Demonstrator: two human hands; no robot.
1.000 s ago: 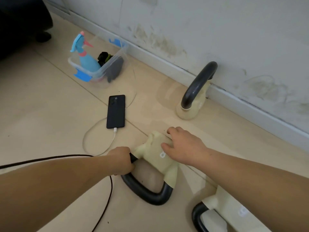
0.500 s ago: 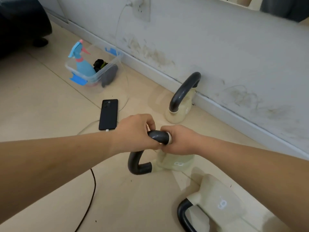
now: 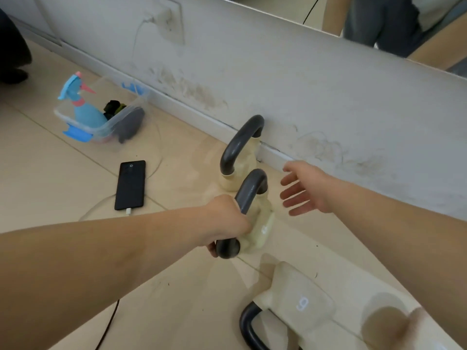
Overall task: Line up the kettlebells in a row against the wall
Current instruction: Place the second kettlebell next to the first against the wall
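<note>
Three cream kettlebells with dark grey handles are on the tiled floor. One kettlebell [image 3: 241, 150] stands upright against the wall's skirting. A second kettlebell [image 3: 261, 221] is just in front of it, upright, with my left hand [image 3: 227, 223] closed around the near side of its handle. My right hand [image 3: 304, 189] hovers open to the right of that handle, fingers spread, touching nothing. A third kettlebell [image 3: 300, 299], marked 9, lies on its side at the bottom right.
A black phone [image 3: 130, 184] on a white charging cable lies on the floor to the left. Behind it, a clear plastic box [image 3: 101, 120] holds a blue spray bottle. A black cable [image 3: 106, 329] runs under my left arm. A mirror sits above the wall.
The second kettlebell went from lying on its side to upright and moved closer to the wall, beside the first one. My right hand has let go of the handle and opened.
</note>
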